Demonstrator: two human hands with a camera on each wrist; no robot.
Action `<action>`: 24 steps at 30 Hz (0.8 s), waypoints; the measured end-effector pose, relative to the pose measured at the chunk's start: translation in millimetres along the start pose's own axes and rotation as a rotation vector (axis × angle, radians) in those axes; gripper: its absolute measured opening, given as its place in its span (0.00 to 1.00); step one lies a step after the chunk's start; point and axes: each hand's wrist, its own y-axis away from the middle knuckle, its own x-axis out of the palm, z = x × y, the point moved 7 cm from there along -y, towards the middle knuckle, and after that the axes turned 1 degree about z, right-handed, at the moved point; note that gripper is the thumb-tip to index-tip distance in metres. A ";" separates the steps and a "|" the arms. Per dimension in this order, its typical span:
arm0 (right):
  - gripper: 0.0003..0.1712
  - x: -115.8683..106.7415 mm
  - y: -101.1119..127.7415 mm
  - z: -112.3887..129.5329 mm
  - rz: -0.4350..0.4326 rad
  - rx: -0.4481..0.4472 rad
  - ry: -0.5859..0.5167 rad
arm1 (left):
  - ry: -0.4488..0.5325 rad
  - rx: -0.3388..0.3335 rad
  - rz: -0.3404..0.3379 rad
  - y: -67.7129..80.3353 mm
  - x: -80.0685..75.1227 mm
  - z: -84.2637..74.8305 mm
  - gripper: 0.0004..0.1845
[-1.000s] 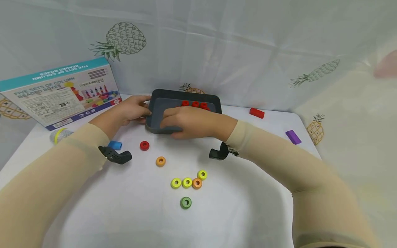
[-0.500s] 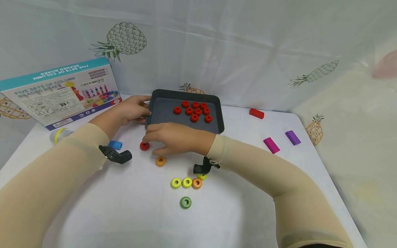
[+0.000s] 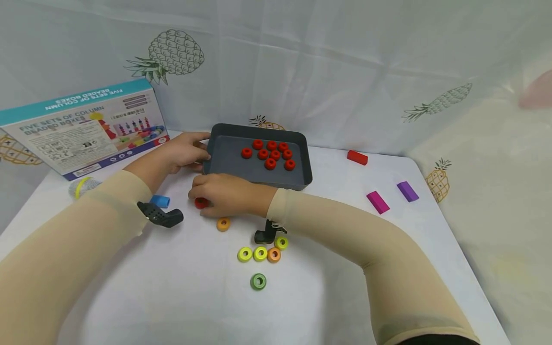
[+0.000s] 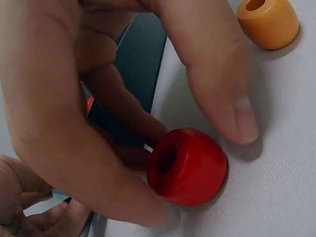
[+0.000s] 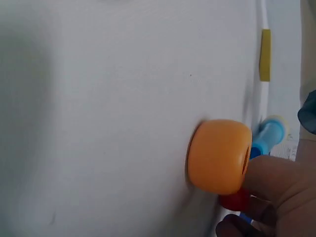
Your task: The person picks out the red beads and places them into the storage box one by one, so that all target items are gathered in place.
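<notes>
My right hand [image 3: 226, 195] is over a red bead [image 4: 190, 168] that sits on the white table. In the left wrist view its fingers and thumb are spread around the bead, with a small gap beside the thumb. Close by is an orange bead [image 5: 219, 155], large in the right wrist view. My left hand [image 3: 183, 151] touches the left side of a dark grey tray [image 3: 224, 158], fingers fairly straight. Several red beads [image 3: 274, 155] lie inside the tray.
Nearer lie yellow beads [image 3: 245, 254], another orange bead [image 3: 274, 255] and a green bead [image 3: 258, 281]. Rightward are red [image 3: 357, 157], magenta [image 3: 378, 202] and purple blocks [image 3: 407, 191]. At left are a blue cylinder [image 3: 160, 201] and a printed box [image 3: 90, 129].
My right hand has moved from over the tray, left and toward me, to the red bead on the table, uncovering the red beads in the tray. The left hand stays put.
</notes>
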 end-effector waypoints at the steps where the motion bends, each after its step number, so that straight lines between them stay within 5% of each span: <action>1: 0.23 1.2 -1.0 0.5 0.011 -0.001 -0.001 | 0.000 -0.002 0.000 -0.1 0.3 0.0 0.41; 12: 0.18 4.5 -3.5 5.6 0.030 -0.029 -0.020 | 0.011 -0.005 0.008 -0.1 1.6 -0.4 0.41; 24: 0.15 -25.1 19.4 2.0 -0.006 -0.040 -0.031 | 0.001 -0.016 -0.002 1.7 0.1 -1.4 0.42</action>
